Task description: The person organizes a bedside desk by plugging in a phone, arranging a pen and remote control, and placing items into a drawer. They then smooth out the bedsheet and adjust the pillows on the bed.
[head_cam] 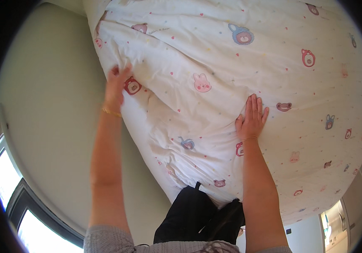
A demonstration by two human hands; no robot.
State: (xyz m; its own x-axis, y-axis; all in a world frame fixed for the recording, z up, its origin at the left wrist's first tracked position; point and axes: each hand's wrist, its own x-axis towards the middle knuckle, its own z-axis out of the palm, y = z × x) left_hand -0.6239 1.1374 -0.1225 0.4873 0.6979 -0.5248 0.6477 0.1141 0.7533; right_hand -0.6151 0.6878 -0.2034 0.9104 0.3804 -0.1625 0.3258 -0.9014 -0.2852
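A white duvet or bed cover (212, 120) printed with cartoon bears, rabbits and small hearts spreads out in front of me, wrinkled at the left and near my legs. My left hand (117, 83) is at its left edge, beside a red bear print; its fingers are bent and blurred, and whether they pinch the fabric is unclear. Flat on the cover towards the right lies my right hand (252, 118), palm down with the fingers extended, between a pink rabbit print and a brown bear print.
A plain pale wall (57, 95) runs along the bed's left side. Windows with dark frames (26, 202) show at the lower left. My black trousers (196, 215) touch the near edge of the cover. A lit opening (334, 224) is at the lower right.
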